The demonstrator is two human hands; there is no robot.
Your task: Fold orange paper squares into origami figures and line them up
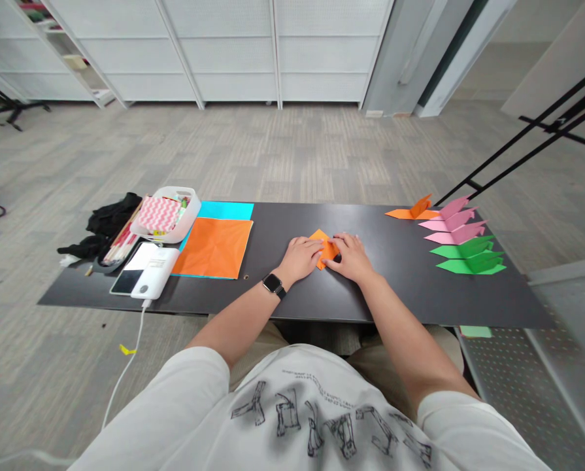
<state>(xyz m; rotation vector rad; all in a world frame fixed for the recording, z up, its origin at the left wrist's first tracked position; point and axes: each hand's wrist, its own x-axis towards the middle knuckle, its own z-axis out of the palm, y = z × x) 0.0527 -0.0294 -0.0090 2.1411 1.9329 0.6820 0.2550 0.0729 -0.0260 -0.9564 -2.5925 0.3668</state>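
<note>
A small folded piece of orange paper lies on the dark table in front of me, its pointed top and bottom corners showing. My left hand, with a watch on the wrist, rests its fingers flat over the paper's left side. At the right edge, my right hand has curled fingers and thumb on the paper, gripping it. The hands partly cover its side corners. Far to the right stands a row of folded paper cranes: an orange one, several pink ones and green ones.
On the left, orange paper sheets lie over blue sheets. Beside them are a white basket, a black cloth, a phone and a white power bank with a cable. The table's front edge is near my lap.
</note>
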